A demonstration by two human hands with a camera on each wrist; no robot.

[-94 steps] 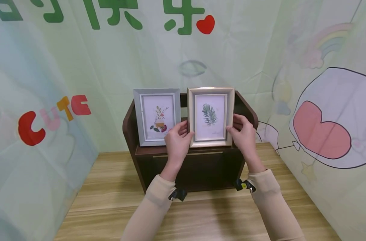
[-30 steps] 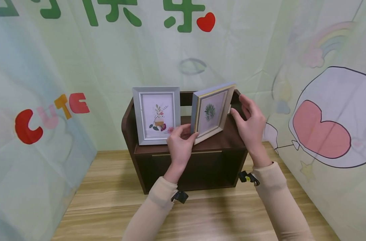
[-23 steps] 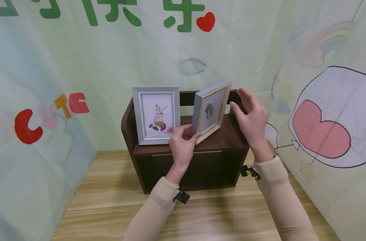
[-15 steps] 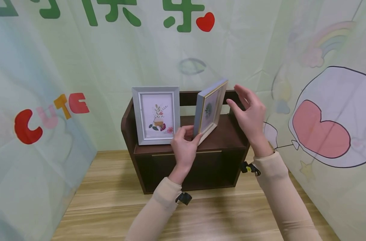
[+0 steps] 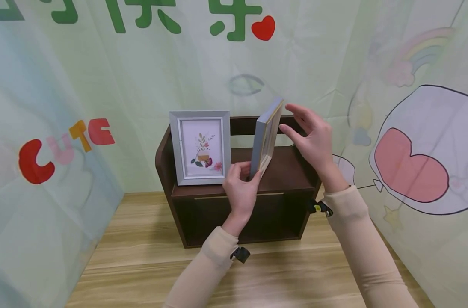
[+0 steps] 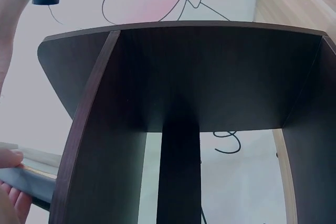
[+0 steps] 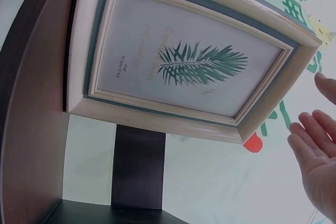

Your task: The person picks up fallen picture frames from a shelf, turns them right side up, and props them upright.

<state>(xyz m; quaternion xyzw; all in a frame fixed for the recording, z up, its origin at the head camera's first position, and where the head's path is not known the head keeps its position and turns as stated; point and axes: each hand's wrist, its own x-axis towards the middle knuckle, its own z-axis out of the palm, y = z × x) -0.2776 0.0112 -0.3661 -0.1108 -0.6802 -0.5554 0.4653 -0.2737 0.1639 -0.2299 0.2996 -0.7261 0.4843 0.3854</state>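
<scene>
My left hand (image 5: 241, 191) pinches the lower left edge of a cream-and-grey picture frame (image 5: 259, 143), thumb in front and fingers behind. The frame stands turned nearly edge-on to the head view, over the top shelf of a dark brown rack (image 5: 289, 171). Its green leaf print (image 7: 207, 64) shows fully in the right wrist view. Close by the frame's far upper edge, my right hand (image 5: 312, 139) is raised with fingers and thumb spread; the right wrist view shows a gap between them and the frame. To the left stands a grey picture frame (image 5: 204, 188) with a flower print.
The rack has a lower compartment (image 5: 245, 218) and raised side panels (image 5: 164, 158). It stands on a wood-grain table (image 5: 141, 226). Printed cloth hangs behind (image 5: 141, 77) and along both sides, close to the rack.
The leaf-print frame has swung from facing front to nearly edge-on, its far edge turning back. My right hand has let go of its right edge and risen. My left hand has shifted slightly right.
</scene>
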